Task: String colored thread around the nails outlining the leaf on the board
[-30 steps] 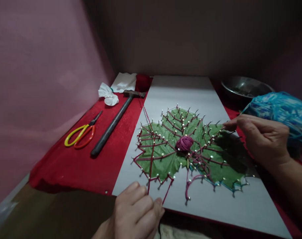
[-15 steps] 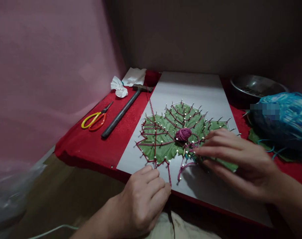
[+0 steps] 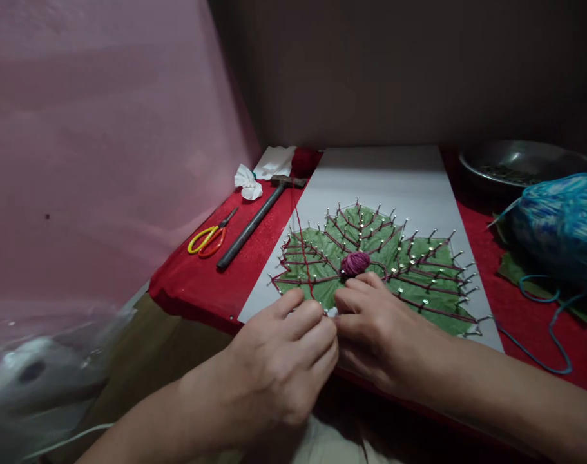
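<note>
A white board (image 3: 384, 177) lies on a red cloth (image 3: 206, 277). On it a green leaf (image 3: 419, 270) is ringed with nails and laced with dark red thread. A small purple yarn ball (image 3: 355, 262) sits at its middle. My left hand (image 3: 286, 361) is curled at the board's near edge, fingers pinched where the red thread (image 3: 300, 248) comes down. My right hand (image 3: 377, 328) meets it fingertip to fingertip, fingers bent over the leaf's near edge. What the fingers pinch is hidden.
A hammer (image 3: 254, 222), yellow and orange scissors (image 3: 209, 238) and crumpled white tissue (image 3: 249, 183) lie left of the board. A blue yarn bundle (image 3: 561, 222) with a loose blue strand (image 3: 544, 303) and a metal bowl (image 3: 520, 164) are at the right. A pink sheet (image 3: 104, 148) hangs left.
My right hand came from the leaf's right side to its near edge and now touches my left hand. The view shifted, so the board sits further right.
</note>
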### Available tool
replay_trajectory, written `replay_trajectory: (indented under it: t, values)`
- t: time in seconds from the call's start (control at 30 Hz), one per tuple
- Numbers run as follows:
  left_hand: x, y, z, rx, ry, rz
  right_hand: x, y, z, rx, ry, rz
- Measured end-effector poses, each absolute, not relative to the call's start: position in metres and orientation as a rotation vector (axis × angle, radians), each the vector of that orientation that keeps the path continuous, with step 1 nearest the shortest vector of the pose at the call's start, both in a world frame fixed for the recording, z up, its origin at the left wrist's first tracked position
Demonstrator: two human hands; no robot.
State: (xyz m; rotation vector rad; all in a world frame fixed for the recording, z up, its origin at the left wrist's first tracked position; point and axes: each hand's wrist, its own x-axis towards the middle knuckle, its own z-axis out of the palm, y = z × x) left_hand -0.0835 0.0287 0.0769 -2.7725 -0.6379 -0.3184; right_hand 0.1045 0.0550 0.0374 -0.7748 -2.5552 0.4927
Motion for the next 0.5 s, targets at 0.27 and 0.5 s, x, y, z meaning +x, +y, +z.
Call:
replay_trajectory:
  t: [0.27, 0.5]
  values:
    - [-0.079, 0.071, 0.079, -2.967, -0.761, -0.32, 0.097, 0.059, 0.029, -1.014, -2.323, 0.397]
    - [-0.069, 0.096, 0.073, -3.178, -1.081, -0.273, 0.095, 0.058, 0.03, -1.247, -2.319, 0.289]
